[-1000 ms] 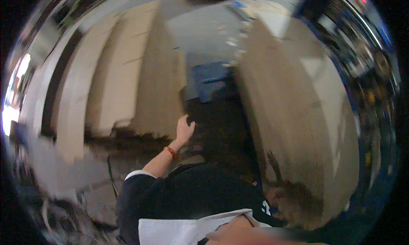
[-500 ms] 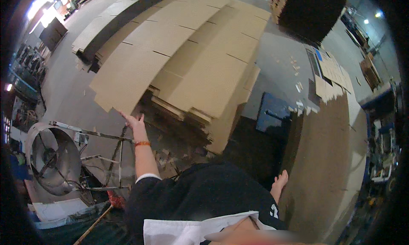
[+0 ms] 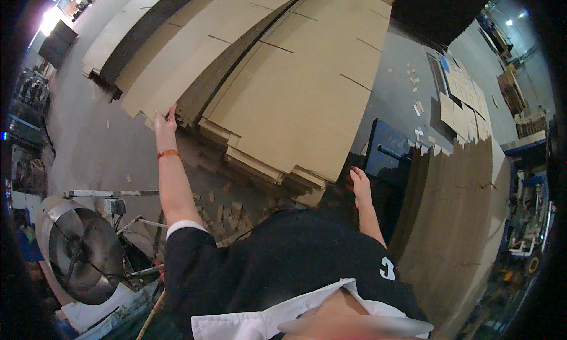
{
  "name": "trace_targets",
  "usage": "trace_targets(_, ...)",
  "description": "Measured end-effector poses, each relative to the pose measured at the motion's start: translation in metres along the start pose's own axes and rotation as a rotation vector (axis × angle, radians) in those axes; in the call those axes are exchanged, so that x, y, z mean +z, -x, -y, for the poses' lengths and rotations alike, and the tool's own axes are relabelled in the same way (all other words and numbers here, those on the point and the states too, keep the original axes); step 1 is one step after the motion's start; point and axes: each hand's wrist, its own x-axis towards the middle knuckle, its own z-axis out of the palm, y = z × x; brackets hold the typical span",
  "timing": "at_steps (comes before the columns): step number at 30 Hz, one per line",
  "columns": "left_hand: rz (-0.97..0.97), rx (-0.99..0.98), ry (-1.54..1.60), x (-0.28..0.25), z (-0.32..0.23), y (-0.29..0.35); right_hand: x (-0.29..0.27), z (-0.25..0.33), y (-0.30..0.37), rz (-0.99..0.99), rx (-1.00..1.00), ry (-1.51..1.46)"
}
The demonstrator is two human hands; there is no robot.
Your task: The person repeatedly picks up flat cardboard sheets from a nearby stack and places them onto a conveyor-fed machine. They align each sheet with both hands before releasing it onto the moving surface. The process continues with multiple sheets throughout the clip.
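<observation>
Up against the near end of the left stack of cardboard sheets (image 3: 177, 62) is my left hand (image 3: 165, 126), open. Its thumb and fingers are apart and touch the near corner of the top sheet. My right hand (image 3: 361, 187) is also open, with fingers slightly curled and nothing visible in them. It is just off the near right corner of the middle cardboard stack (image 3: 295, 103). That stack's near end is stepped, with notched flaps sticking out. Slots are cut across the sheets on both stacks.
Another cardboard stack (image 3: 127, 24) lies far left. A tall stack (image 3: 449, 222) rises on my right, beside a blue metal plate (image 3: 387, 151). A round metal fan (image 3: 80, 245) on a frame stands near left. Cardboard scraps (image 3: 227, 213) litter the floor before me.
The top sheet, earlier reaching over the middle stack, now lies further left on the left stack. My left hand moved forward and left with it; my right hand came forward to the middle stack's corner.
</observation>
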Motion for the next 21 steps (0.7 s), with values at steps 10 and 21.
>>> trace_targets(10,-0.343,0.164,-0.427,0.009,0.022,0.033,0.015,0.036,-0.018,-0.143,-0.009,-0.074)
trace_targets(21,-0.015,0.482,-2.090,0.005,0.107,0.079,0.091,0.096,-0.012,0.147,0.066,-0.103)
